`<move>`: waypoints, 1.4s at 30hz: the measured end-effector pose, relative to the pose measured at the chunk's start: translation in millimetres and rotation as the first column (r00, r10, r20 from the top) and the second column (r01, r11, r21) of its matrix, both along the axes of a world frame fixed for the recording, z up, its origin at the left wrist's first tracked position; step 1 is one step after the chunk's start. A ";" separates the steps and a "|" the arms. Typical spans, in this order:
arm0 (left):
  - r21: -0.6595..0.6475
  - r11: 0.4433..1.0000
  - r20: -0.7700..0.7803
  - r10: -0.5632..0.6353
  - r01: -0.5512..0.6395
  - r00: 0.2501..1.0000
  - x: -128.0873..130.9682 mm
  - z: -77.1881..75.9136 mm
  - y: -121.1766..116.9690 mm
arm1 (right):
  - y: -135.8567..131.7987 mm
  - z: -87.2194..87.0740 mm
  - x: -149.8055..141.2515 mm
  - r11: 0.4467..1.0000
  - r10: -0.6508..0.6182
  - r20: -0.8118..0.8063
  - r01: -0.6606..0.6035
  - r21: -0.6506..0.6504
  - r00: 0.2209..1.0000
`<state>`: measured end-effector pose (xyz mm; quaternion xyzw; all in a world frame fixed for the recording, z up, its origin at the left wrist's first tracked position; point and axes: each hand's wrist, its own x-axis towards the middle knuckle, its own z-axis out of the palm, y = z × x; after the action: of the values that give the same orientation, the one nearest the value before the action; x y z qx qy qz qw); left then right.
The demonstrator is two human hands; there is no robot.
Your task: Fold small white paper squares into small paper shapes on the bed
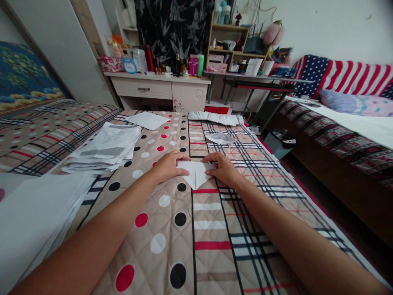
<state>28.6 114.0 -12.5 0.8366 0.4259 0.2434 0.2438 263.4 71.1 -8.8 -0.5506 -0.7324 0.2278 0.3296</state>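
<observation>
Pinching pointed, creased wht paper [200, 174] w/ L hand [168, 166] & R hand [226, 170] on quilted, polka-dot bedspread [162, 262]

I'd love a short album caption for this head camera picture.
Left hand and right hand hold a folded white paper on a patterned bedspread, paper stacks to the left.

White pointed folded paper [202, 173]: matt, smooth, creased. Beige spotted-and-plaid cloth bedspread [164, 227]: matt, diamond-quilted, puckered. White printed paper stack [102, 141]: matt, edges ragged. Cream rectangular drawer front [156, 92]: smooth; small grey handle [143, 89], apparently metal. Black leaf-patterned curtain [172, 28]: cloth. Red cylindrical flask [149, 58]: glossy.
</observation>
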 end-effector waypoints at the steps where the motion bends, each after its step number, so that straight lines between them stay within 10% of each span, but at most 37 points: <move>1: -0.007 1.000 -0.002 0.025 -0.025 1.000 -0.9 -0.2 -2.2 | 2.2 0.4 0.0 1.000 0.030 -0.003 -0.030 0.004 1.000; 24: 0.341 0.940 -0.146 0.067 -0.014 0.987 2.9 5.7 -14.9 | 0.2 -7.8 -1.0 0.969 0.097 -0.014 -0.091 0.230 0.995; 34: 0.161 0.986 -0.060 0.063 -0.052 0.996 2.4 -3.8 -9.8 | 0.2 -6.6 0.4 0.997 0.059 0.046 -0.061 0.042 0.997; 42: 0.126 0.990 0.153 -0.082 0.063 0.985 1.4 -7.3 -9.4 | 1.4 -10.8 2.4 0.965 0.220 -0.066 -0.207 0.159 0.973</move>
<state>30.0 104.6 -19.8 0.8429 0.3589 0.3252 0.2343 265.9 72.6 -19.6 -0.4318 -0.7882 0.2286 0.3742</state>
